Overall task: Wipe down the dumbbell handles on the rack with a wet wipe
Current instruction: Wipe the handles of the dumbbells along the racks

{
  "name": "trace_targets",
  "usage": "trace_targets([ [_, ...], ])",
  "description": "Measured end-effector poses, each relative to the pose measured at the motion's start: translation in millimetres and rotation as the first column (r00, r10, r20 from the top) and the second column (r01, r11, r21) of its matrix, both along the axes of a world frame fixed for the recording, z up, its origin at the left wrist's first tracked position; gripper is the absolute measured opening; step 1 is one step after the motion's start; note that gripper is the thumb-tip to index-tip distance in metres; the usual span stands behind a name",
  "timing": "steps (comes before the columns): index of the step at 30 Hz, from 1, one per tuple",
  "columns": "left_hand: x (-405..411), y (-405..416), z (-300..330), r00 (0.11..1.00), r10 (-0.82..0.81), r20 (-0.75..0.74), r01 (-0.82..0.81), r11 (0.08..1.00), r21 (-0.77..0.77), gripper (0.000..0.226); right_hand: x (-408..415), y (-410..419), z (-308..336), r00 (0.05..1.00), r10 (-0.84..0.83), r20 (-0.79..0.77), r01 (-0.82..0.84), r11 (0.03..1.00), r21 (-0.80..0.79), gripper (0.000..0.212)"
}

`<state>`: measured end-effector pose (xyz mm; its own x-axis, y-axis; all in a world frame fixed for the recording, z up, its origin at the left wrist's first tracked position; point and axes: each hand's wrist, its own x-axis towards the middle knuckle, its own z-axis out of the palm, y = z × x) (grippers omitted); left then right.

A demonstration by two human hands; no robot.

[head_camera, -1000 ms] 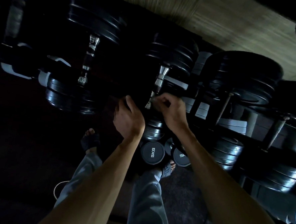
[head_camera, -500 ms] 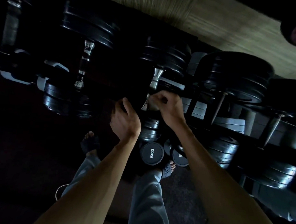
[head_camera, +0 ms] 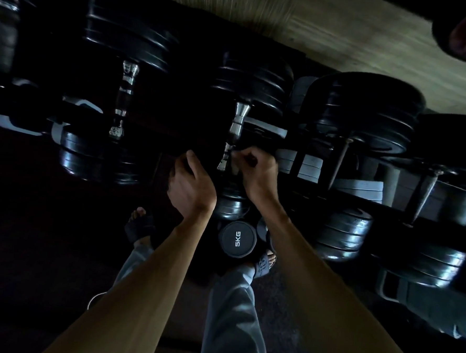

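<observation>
Chrome dumbbell handle [head_camera: 236, 130] at centre frame: right hand [head_camera: 256, 172] still pinches a wet wipe [head_camera: 235, 167] on its lower end; left hand [head_camera: 191, 184], fingers curled around the near plates [head_camera: 230, 203], blocks them; 5KG dumbbell [head_camera: 237, 239] below.

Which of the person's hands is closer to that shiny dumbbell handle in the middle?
The right hand: its curled fingers are at the near end of the handle. The left hand sits just to the handle's left, apparently not touching it.
</observation>
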<state>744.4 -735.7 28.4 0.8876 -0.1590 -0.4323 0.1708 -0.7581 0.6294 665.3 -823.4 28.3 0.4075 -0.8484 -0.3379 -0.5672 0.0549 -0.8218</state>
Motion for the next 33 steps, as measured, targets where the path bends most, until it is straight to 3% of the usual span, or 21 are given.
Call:
trace_targets([
  [3,1,1,-2,1.000,-0.003,0.006,0.003,1.000,-0.003,0.052,-8,-5,9,0.993,0.118,-0.021,-0.117,0.992,0.043,0.017],
  [7,-2,4,5,0.987,-0.115,0.107,0.119,0.992,-0.028,0.063,-19,-24,30,0.997,-0.079,-0.004,0.080,0.995,0.062,0.017],
  [11,-48,-15,29,0.859,-0.408,0.310,0.432,0.902,-0.008,0.050,-58,-40,55,0.968,-0.246,0.049,0.237,0.962,0.135,0.019],
  [14,-110,-45,38,0.798,-0.507,0.325,0.547,0.836,-0.041,0.049,-99,-60,72,0.948,-0.311,0.075,0.301,0.946,0.118,0.016],
  [16,-144,-60,37,0.817,-0.509,0.271,0.543,0.837,-0.068,0.052,-127,-75,76,0.935,-0.342,0.096,0.331,0.937,0.113,0.013],
  [20,-183,-76,34,0.881,-0.422,0.216,0.442,0.895,-0.052,0.056,-182,-95,71,0.935,-0.354,0.028,0.348,0.929,0.128,0.029],
  [22,-183,-77,36,0.903,-0.382,0.196,0.402,0.913,-0.075,0.057,-193,-100,65,0.943,-0.330,0.025,0.323,0.933,0.156,0.013],
  [29,-183,-77,37,0.904,-0.383,0.192,0.409,0.905,-0.119,0.058,-160,-128,33,0.932,-0.362,-0.017,0.361,0.925,0.117,0.014],
  [33,-185,-76,40,0.899,-0.389,0.202,0.416,0.903,-0.113,0.054,-166,-117,33,0.964,-0.264,-0.027,0.265,0.956,0.124,0.018],
])
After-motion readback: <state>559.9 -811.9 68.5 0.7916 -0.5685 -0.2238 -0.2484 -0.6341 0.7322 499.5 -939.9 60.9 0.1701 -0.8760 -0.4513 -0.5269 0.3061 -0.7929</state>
